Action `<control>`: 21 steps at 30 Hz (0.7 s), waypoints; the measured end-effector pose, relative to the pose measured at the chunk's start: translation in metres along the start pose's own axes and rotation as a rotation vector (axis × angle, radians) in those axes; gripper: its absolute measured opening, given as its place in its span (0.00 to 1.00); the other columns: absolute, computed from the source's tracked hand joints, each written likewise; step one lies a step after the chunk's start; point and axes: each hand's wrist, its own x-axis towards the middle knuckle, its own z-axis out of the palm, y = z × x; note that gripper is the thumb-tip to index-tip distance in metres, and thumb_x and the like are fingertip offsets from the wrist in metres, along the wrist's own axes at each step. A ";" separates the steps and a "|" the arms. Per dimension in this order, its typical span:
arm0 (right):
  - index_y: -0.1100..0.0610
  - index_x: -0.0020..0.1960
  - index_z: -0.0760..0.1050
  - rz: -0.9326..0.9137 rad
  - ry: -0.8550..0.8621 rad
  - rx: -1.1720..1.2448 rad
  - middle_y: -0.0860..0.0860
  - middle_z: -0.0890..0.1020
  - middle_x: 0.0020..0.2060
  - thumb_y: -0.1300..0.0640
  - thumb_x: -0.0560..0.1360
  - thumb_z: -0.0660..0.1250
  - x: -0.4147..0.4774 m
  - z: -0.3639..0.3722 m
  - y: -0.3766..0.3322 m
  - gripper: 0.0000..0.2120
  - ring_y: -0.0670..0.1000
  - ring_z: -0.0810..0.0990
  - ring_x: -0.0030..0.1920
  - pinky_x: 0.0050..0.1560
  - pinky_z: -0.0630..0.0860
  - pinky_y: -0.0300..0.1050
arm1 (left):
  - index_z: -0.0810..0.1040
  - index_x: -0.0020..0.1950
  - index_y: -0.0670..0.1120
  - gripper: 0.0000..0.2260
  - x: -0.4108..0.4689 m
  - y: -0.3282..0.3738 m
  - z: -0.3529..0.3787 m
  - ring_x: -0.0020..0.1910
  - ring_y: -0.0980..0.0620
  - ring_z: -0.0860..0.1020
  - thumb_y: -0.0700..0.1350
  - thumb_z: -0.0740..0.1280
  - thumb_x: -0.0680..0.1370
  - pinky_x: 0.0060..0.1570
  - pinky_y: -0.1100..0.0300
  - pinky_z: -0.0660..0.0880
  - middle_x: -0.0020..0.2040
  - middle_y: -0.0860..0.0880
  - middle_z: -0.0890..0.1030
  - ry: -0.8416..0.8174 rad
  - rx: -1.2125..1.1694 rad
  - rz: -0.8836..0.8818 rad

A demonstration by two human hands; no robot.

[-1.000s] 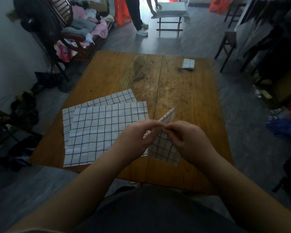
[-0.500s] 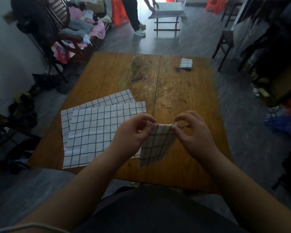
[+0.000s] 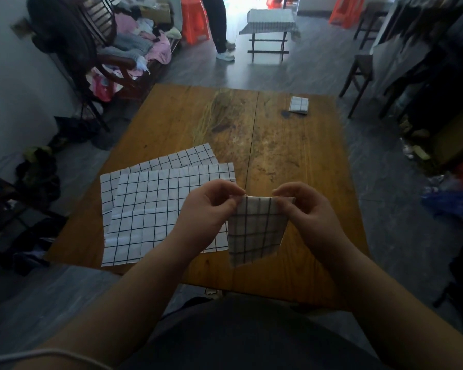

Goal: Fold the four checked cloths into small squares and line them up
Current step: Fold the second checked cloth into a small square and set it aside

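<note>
— What were the hands doing with the cloth?

— The left hand (image 3: 209,209) and the right hand (image 3: 302,212) each pinched a top corner of the partly folded white cloth with thin black checks (image 3: 254,231), held up above the near edge of the brown wooden table (image 3: 300,161). Its lower part hung down to a slanted point.

— Any different from half a second earlier?

— The hands had drawn further apart, so the top edge was pulled out straighter and the cloth hung squarer.

— And the other cloths?

— Two unfolded checked cloths (image 3: 155,209) had stayed flat and overlapping by the near-left corner — the upper one partly under the left wrist. A small folded checked square (image 3: 299,104) had stayed near the far-right corner, well apart from them.
</note>
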 end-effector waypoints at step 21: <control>0.52 0.49 0.77 -0.005 0.053 -0.057 0.48 0.81 0.46 0.63 0.78 0.67 -0.015 0.006 -0.002 0.07 0.50 0.81 0.49 0.46 0.81 0.44 | 0.84 0.48 0.52 0.06 -0.013 0.003 0.006 0.54 0.49 0.81 0.42 0.69 0.79 0.55 0.43 0.81 0.49 0.52 0.85 -0.050 -0.034 -0.145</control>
